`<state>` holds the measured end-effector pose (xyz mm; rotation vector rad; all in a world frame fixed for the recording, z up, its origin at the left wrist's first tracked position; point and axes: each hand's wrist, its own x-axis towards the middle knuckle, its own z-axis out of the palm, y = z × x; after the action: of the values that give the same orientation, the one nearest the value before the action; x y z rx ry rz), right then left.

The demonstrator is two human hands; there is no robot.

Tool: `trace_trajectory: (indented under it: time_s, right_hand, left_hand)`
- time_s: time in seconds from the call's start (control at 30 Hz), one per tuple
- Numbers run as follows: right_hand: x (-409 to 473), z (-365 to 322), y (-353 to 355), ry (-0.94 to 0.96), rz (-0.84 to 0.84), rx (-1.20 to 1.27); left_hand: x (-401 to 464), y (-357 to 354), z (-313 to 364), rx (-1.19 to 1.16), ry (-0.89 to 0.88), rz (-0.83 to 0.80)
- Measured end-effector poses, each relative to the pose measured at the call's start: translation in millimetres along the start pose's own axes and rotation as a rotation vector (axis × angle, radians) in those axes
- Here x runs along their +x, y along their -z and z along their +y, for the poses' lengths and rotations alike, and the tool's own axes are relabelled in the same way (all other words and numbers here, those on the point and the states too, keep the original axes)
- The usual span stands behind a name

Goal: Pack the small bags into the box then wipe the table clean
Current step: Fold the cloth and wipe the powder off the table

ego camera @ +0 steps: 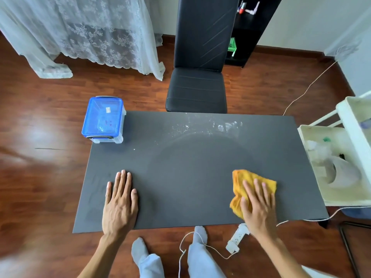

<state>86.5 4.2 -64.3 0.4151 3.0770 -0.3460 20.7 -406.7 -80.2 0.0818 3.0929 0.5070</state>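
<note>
the right hand (259, 205) lies flat, fingers straight and slightly spread, pressing an orange cloth (250, 189) onto the dark grey desk (180, 177) near its near right corner; there is no curled grip on the cloth, which is bunched under the palm and sticks out ahead of the fingertips and to their left. the left hand (120, 201) rests palm down with straight fingers close together on the bare desk, well to the left of the cloth hand, gripping nothing.

far ahead of the left hand and a little to its left, the box (103, 119) sits on the far left corner of the desk, its blue lid on top and clear walls below; what is inside cannot be made out. ahead of the cloth hand, along the far edge of the desk, there is a patch of whitish specks and smears (208, 125), and just nearer than that a faint curved streak.

beyond the far edge stands a black chair (197, 77). just right of the cloth hand, beside the desk, stands a white cart (333, 163). below the hands, a white power strip (239, 238) and cord lie on the wooden floor (40, 137).
</note>
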Motion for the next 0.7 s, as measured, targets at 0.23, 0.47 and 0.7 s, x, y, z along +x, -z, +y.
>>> trace_trajectory:
  time_s: [0.23, 0.47, 0.7]
  right_hand:
    - [70.8, -126.2, -35.2, 0.076, 0.119, 0.01]
    - [-11.3, -95.4, -44.3, 0.582, -0.088, 0.096]
    - [63.0, 20.3, 0.5, -0.114, 0.04, 0.016]
  left_hand:
    - [-2.1, -0.5, 6.0, -0.01, 0.02, 0.005]
    - [-0.4, -1.3, 18.0, -0.077, 0.122, 0.005]
    - [-10.9, -16.2, 80.8, -0.112, 0.084, -0.077]
